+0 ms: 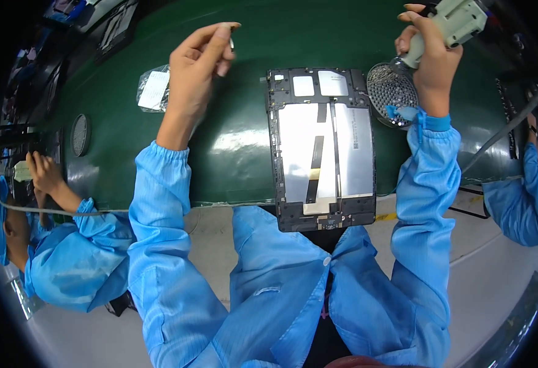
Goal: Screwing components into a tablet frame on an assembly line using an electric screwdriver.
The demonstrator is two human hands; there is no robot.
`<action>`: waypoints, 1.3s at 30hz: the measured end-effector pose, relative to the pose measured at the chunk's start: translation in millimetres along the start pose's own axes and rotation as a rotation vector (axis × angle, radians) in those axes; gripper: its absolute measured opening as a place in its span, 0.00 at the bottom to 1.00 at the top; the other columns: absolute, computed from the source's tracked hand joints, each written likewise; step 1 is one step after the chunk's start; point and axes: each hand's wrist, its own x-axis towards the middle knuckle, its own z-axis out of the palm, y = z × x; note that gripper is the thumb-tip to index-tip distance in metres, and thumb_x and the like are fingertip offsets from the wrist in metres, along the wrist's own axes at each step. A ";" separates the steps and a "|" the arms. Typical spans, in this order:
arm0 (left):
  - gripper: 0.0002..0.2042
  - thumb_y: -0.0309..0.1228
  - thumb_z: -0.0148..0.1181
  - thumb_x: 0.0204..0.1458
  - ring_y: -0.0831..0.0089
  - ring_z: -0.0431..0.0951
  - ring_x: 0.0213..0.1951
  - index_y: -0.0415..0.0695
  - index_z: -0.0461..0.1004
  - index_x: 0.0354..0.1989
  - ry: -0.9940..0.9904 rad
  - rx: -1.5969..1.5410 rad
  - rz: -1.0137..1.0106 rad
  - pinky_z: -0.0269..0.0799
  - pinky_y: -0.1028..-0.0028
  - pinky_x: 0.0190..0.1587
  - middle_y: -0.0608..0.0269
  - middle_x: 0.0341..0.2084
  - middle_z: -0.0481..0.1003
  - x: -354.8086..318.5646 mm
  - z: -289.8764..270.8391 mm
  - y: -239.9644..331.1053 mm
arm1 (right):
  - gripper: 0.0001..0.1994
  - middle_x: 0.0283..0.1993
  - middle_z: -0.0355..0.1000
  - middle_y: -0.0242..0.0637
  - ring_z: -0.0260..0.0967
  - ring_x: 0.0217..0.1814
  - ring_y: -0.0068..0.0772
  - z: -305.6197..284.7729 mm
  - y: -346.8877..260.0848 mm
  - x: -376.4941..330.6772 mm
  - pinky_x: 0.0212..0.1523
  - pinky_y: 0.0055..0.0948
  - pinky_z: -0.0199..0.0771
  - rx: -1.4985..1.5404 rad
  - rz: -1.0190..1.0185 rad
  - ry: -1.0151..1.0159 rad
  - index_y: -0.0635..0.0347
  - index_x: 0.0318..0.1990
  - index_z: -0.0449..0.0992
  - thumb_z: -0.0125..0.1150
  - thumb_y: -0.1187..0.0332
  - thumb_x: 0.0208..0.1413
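While clamping the pale driver (459, 23) in the right hand (433, 55) at the round dish (375, 72), seems to be at fastener pick-up; should next align over the opened tablet (355, 144), overhanging the near edge of the tabletop (232, 159). Pinching something small (232, 43) in the left hand (196, 64) — cannot identify it, nor the driver's tip.
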 end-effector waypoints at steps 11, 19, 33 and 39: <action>0.13 0.30 0.61 0.65 0.75 0.81 0.41 0.32 0.76 0.52 -0.028 -0.017 -0.102 0.77 0.75 0.47 0.55 0.43 0.81 -10.2 16.0 -33.2 | 0.09 0.30 0.76 0.39 0.68 0.16 0.27 67.7 2.9 -10.1 0.17 0.27 0.71 0.181 0.085 -0.217 0.69 0.44 0.74 0.60 0.74 0.59; 0.12 0.32 0.64 0.63 0.75 0.81 0.44 0.34 0.82 0.47 -0.247 0.235 -0.088 0.76 0.76 0.50 0.58 0.41 0.84 -8.2 11.7 -24.3 | 0.09 0.29 0.76 0.41 0.69 0.17 0.27 108.8 -1.6 -19.5 0.18 0.28 0.72 0.252 0.087 -0.348 0.70 0.44 0.74 0.58 0.73 0.60; 0.13 0.34 0.61 0.65 0.76 0.78 0.38 0.39 0.83 0.49 -0.346 0.393 0.104 0.73 0.76 0.43 0.63 0.37 0.82 -6.3 14.2 -39.1 | 0.11 0.31 0.74 0.39 0.69 0.18 0.25 111.1 -6.6 -29.1 0.20 0.26 0.71 0.246 0.079 -0.368 0.69 0.43 0.74 0.58 0.68 0.61; 0.10 0.33 0.65 0.60 0.70 0.82 0.36 0.40 0.85 0.44 -0.281 0.475 0.241 0.77 0.72 0.41 0.60 0.36 0.80 -14.4 30.4 -43.6 | 0.10 0.30 0.75 0.39 0.69 0.18 0.25 99.6 -6.0 -34.9 0.20 0.26 0.71 0.283 0.050 -0.381 0.69 0.43 0.75 0.59 0.69 0.61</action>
